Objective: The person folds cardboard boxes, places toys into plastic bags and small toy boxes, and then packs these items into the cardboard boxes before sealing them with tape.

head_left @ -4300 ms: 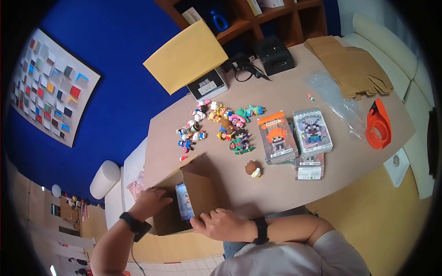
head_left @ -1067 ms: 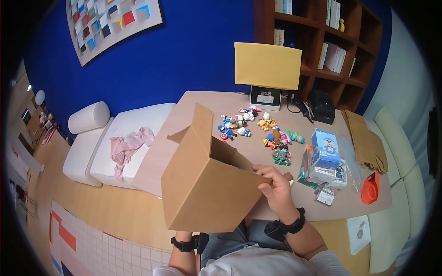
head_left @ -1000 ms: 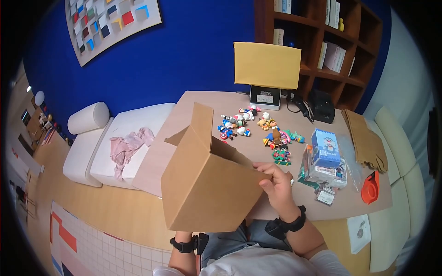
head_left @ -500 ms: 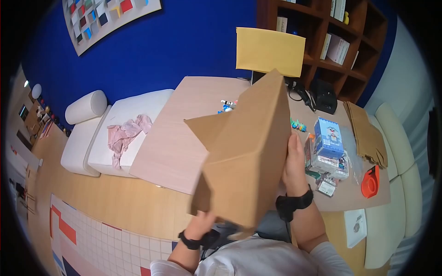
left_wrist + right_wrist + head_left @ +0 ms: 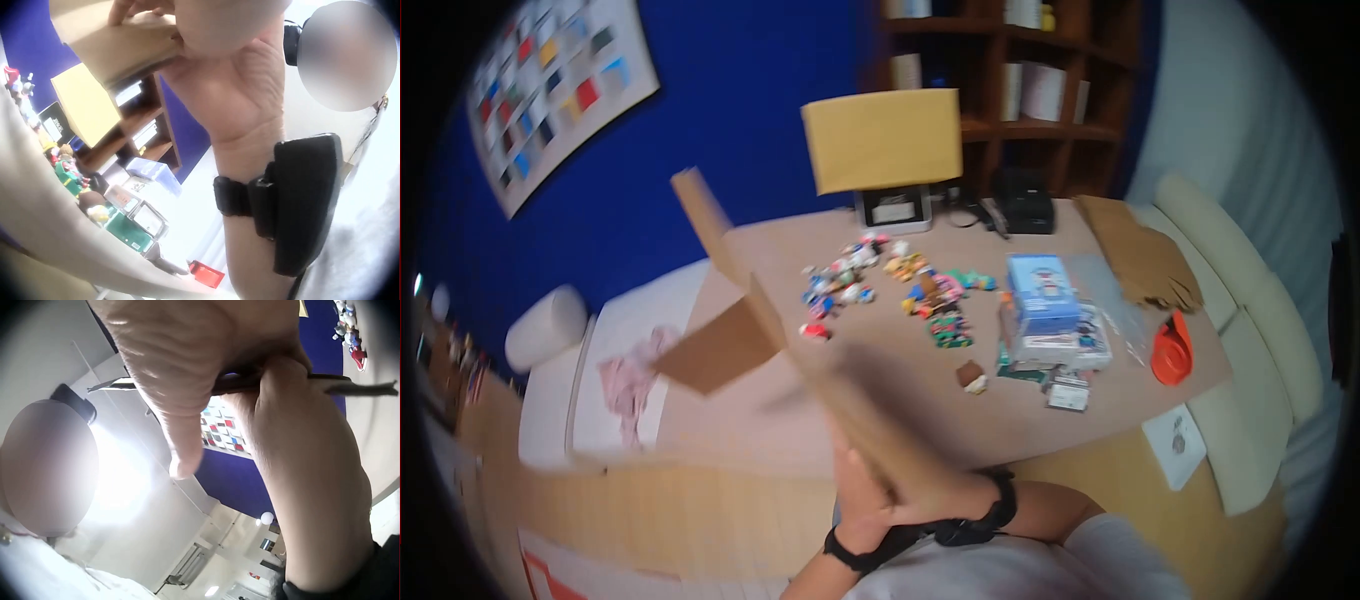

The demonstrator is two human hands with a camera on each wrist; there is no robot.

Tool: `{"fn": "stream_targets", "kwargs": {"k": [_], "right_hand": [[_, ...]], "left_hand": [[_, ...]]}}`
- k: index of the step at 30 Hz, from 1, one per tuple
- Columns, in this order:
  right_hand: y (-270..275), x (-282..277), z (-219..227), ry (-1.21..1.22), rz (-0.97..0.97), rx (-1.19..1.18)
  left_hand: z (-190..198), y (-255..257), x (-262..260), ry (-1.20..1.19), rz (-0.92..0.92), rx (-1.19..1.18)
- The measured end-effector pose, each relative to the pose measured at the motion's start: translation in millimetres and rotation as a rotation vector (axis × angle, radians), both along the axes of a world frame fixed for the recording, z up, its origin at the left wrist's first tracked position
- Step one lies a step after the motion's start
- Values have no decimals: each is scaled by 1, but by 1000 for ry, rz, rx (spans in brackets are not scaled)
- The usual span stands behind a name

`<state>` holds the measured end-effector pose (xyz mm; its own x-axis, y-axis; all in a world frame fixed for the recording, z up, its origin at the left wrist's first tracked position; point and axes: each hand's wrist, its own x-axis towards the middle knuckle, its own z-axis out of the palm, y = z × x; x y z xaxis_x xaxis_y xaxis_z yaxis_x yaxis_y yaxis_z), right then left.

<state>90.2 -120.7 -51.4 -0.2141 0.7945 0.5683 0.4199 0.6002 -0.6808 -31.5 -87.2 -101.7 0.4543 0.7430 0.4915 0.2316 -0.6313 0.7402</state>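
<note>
An open cardboard box is held up over the table's near edge. In the head view it is blurred and seen nearly edge-on, with a flap sticking out left. My left hand grips its near end, fingers along the left face. Opposite it, my right hand presses the other side; the cardboard hides most of its fingers. The right wrist view shows the right thumb straight and the cardboard edge passing between the two hands. In the left wrist view, fingertips lie on the cardboard.
Small toy figures lie mid-table, one brown-headed figure nearer. Right of them a blue box tops a stack of brick-toy boxes. Beyond are a red tape dispenser and flat brown paper. A yellow packet stands behind.
The blue box, inside the carton earlier, sits on the stack. Since half a second ago the carton has tipped from tall to nearly edge-on, and both hands have come together at its near end.
</note>
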Motion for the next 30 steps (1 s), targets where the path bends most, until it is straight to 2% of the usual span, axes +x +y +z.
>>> {"fn": "stream_targets", "kwargs": {"k": [1,2,3,4,5,7,9,12,13,14,15,16,17,18,19,20,22,25,27,29,30], "right_hand": [[2,-2,0,-50,-24,-45],[6,-3,-1,-96,-49,-93],[10,-4,-6,-76,-143,116],[9,1,3,-42,-145,53],[10,9,15,-76,-148,-63],[15,27,42,-84,-191,-223],[21,48,69,-46,-265,-304],[34,92,91,131,-452,-261],[45,112,91,174,-517,-239],[28,126,121,430,-442,-108],[33,148,125,498,-549,-74],[31,166,139,602,-583,80],[38,192,140,741,-491,147],[33,212,151,834,-575,209],[33,233,156,939,-510,367],[33,257,159,1032,-522,468],[25,317,153,1075,-588,587],[9,391,127,1117,-742,709],[-1,433,98,1177,-902,730],[-12,474,58,1309,-955,639],[-12,492,34,1308,-1084,629]], "left_hand": [[-47,-2,-3,-91,26,-196],[-38,-1,-5,-2,9,-161],[-29,1,-6,85,-9,-121],[-20,2,-8,168,-28,-78],[-18,-1,-3,47,60,36],[-21,0,-5,-54,89,128],[-33,9,-19,-4,-16,99],[-46,12,-25,39,56,-241],[-42,14,-24,79,80,-176],[-44,17,-25,120,69,-138],[-48,21,-28,160,63,-102],[-52,24,-29,198,59,-68],[-55,26,-28,215,54,-73],[-58,27,-27,233,49,-78],[-60,27,-25,250,44,-84],[-57,26,-22,321,76,-35],[-48,23,-13,464,141,63],[-69,23,-9,432,239,280],[-71,24,-9,442,219,361],[-69,25,-10,460,206,404],[-67,24,-10,470,203,407]]}}
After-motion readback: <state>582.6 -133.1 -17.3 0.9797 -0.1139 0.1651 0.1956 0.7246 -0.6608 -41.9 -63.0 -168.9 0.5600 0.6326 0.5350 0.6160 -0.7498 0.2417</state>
